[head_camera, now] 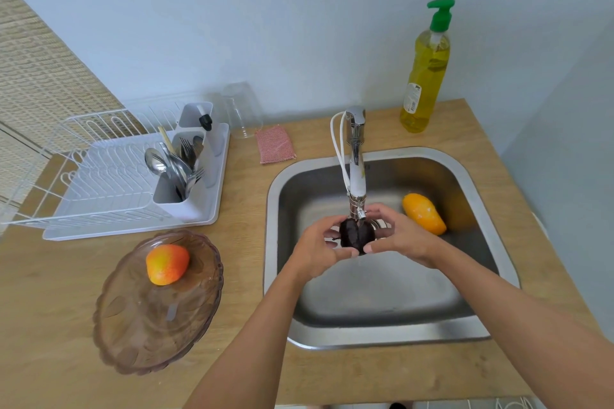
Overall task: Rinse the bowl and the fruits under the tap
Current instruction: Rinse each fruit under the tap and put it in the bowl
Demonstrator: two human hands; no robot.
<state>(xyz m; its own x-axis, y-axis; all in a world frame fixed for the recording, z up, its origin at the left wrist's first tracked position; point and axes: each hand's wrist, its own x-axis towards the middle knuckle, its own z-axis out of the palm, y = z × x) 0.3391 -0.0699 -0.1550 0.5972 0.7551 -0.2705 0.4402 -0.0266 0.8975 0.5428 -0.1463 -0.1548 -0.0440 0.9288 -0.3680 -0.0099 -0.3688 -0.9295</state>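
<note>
We hold 1 dark fruit [357,237] just under the tap [355,156] spout, over the rear half of the sink [382,340]. Our left hand [315,249] and right hand [398,237] both curl round it, thumbs meeting at its near side. It looks nearly round, so we cannot tell its long axis. The basin floor toward us lies open. An orange mango [423,213] lies by the right wall, long axis slanting back-left to front-right. Left of the sink, the bowl [149,325] sits near the counter's front edge, holding 1 red-yellow fruit [167,264].
</note>
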